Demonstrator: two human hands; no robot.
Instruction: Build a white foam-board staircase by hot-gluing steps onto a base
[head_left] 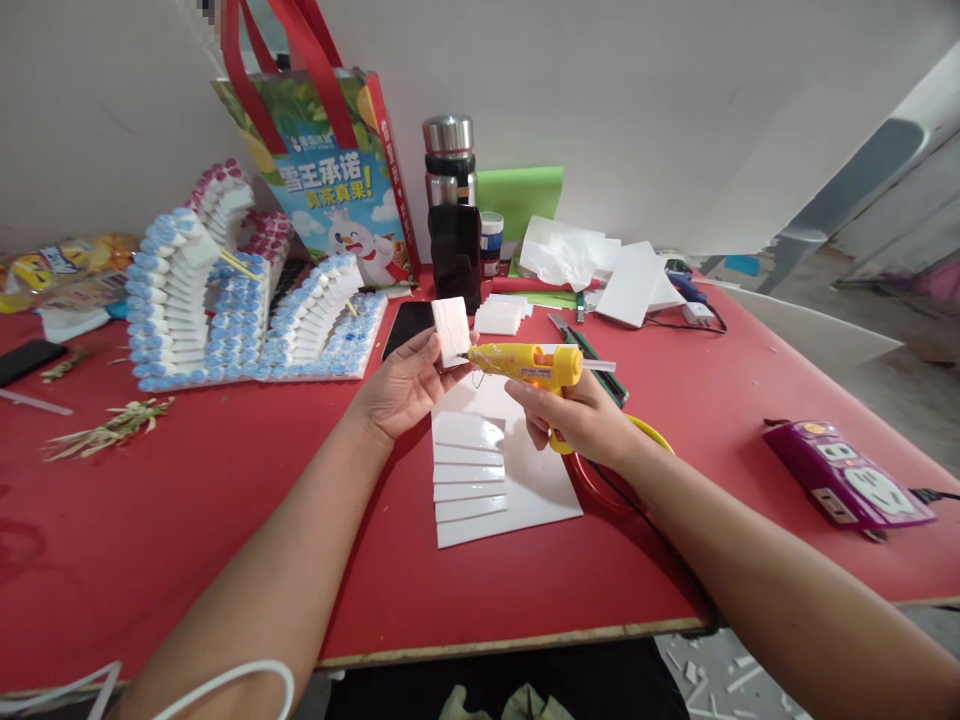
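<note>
My left hand [409, 385] pinches a small white foam rectangle [451, 330], held upright above the table. In my right hand [574, 415] is a yellow hot glue gun [525, 365] with a clear glue stick poking out of its back. The gun's nozzle points left and meets the lower right edge of the foam piece. Below both hands lies a white foam sheet [540, 480], with several overlapping white strips [469, 470] fanned in steps along its left side. A stack of small white pieces [500, 314] sits just behind.
Blue-and-white stepped models [322, 325] stand at left, before a printed bag [337, 180]. A steel flask [450, 160] and an upright black phone [454, 255] stand at the back. A green utility knife [592, 360] lies behind my right hand; a purple power box [847, 475] is far right.
</note>
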